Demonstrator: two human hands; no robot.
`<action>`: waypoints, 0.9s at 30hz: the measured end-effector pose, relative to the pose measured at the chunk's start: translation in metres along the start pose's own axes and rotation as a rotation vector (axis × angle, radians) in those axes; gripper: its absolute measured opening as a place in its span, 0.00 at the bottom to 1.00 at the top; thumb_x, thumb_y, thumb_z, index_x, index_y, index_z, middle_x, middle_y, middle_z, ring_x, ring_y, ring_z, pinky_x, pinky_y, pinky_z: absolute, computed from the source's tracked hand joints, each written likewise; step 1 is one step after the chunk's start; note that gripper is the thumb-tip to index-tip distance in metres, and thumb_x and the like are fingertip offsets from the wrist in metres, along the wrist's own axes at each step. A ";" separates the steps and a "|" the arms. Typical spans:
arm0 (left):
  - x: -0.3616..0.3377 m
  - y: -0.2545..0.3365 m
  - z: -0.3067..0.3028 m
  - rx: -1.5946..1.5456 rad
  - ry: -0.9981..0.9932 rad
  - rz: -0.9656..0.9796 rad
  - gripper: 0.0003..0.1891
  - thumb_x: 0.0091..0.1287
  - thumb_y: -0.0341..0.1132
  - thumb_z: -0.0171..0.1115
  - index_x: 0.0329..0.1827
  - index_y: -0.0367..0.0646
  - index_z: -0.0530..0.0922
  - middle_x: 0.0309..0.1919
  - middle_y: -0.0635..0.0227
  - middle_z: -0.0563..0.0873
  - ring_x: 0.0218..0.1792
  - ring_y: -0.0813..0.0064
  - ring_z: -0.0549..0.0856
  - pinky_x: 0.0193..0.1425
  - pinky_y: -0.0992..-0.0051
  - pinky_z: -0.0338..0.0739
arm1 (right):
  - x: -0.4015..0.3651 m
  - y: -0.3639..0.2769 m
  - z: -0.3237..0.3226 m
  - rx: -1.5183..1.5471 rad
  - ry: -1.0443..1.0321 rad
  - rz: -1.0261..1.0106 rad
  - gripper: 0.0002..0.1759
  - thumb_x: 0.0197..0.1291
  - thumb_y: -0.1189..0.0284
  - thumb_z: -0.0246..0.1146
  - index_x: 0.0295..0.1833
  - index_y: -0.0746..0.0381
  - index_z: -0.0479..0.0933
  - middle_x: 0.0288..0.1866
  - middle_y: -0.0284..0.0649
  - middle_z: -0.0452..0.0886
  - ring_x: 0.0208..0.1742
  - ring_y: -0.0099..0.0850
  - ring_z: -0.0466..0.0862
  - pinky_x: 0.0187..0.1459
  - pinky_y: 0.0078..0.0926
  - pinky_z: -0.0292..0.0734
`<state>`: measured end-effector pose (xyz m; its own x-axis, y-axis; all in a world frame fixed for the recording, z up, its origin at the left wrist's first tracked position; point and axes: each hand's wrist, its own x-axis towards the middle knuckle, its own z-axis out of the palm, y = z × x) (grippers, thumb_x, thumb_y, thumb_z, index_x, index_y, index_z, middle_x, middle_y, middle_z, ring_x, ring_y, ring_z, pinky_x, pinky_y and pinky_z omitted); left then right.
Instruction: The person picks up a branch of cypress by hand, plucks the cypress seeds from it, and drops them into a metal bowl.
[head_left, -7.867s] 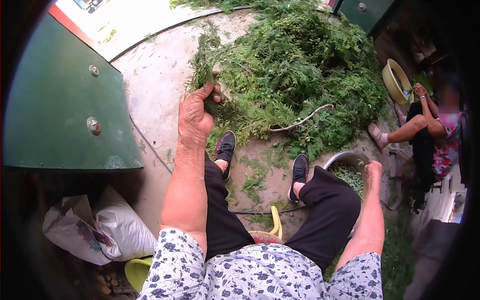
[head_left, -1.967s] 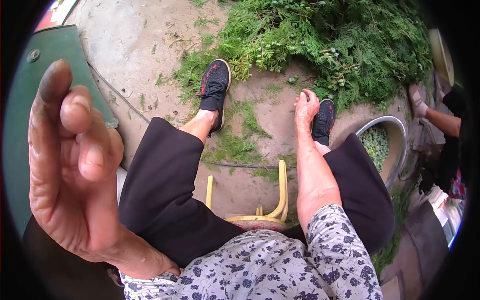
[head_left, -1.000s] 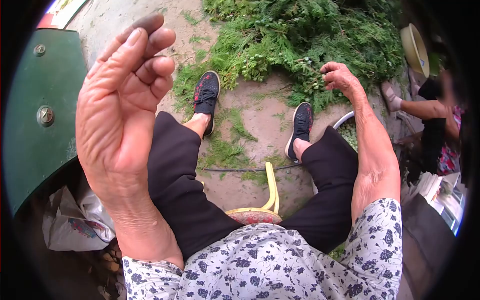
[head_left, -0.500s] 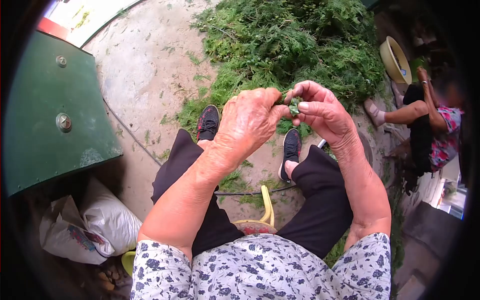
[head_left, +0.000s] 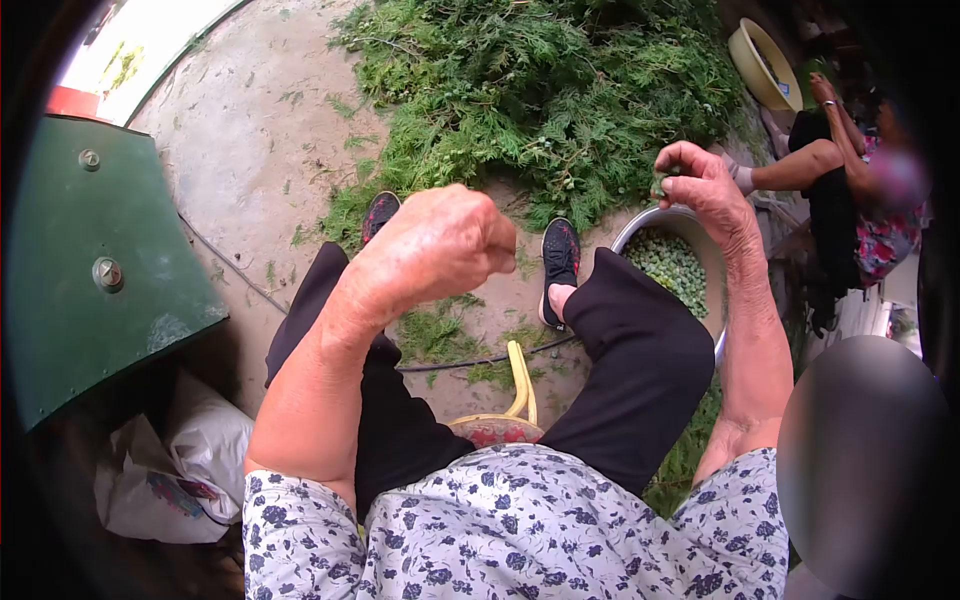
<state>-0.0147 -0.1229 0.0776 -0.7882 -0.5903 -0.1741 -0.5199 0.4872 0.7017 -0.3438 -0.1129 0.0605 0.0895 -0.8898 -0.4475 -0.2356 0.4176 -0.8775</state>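
Observation:
My right hand [head_left: 705,190] is raised over the rim of a metal basin [head_left: 717,349], thumb and fingers pinched on small green cones [head_left: 659,186]. Many similar green cones [head_left: 668,270] lie inside the basin, beside my right knee. My left hand [head_left: 435,245] is closed above the ground between my legs. Its fingertips face away, so anything in them is hidden. Ahead of my feet lies a big heap of green conifer branches [head_left: 560,100], with both hands apart from it.
At the right a person [head_left: 850,170] sits near a yellowish basin [head_left: 765,65]. A green metal panel [head_left: 120,270] stands at the left, with white sacks [head_left: 180,460] below it. A dark cable [head_left: 240,270] crosses the ground. A blurred dark shape [head_left: 860,460] covers the lower right.
My hands have separated. The right has moved right with the green cones, over the basin, which now shows more. The left has drawn back left and down. The view has shifted slightly.

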 end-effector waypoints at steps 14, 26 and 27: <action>-0.011 0.008 0.027 0.272 -0.168 0.140 0.07 0.48 0.32 0.61 0.16 0.44 0.74 0.19 0.66 0.78 0.26 0.64 0.81 0.30 0.62 0.73 | 0.039 0.158 -0.044 -0.538 -0.036 0.342 0.16 0.56 0.73 0.58 0.50 0.66 0.76 0.37 0.45 0.81 0.34 0.32 0.82 0.35 0.28 0.78; 0.002 0.021 0.026 0.258 -0.447 0.210 0.28 0.52 0.34 0.54 0.60 0.42 0.71 0.23 0.71 0.73 0.29 0.73 0.76 0.32 0.74 0.69 | 0.174 0.242 -0.029 -0.080 0.367 0.403 0.22 0.62 0.76 0.50 0.63 0.60 0.66 0.55 0.46 0.75 0.38 0.33 0.82 0.31 0.29 0.82; 0.003 0.021 0.027 0.256 -0.466 0.196 0.27 0.53 0.35 0.54 0.60 0.41 0.71 0.23 0.71 0.73 0.29 0.74 0.76 0.32 0.74 0.69 | 0.183 0.243 -0.024 -0.044 0.423 0.386 0.23 0.63 0.76 0.50 0.65 0.59 0.64 0.56 0.46 0.74 0.38 0.33 0.82 0.31 0.29 0.82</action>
<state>-0.0367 -0.0973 0.0735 -0.9100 -0.1542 -0.3848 -0.3662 0.7341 0.5718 -0.4074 -0.1791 -0.2304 -0.4039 -0.6746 -0.6179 -0.2151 0.7266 -0.6526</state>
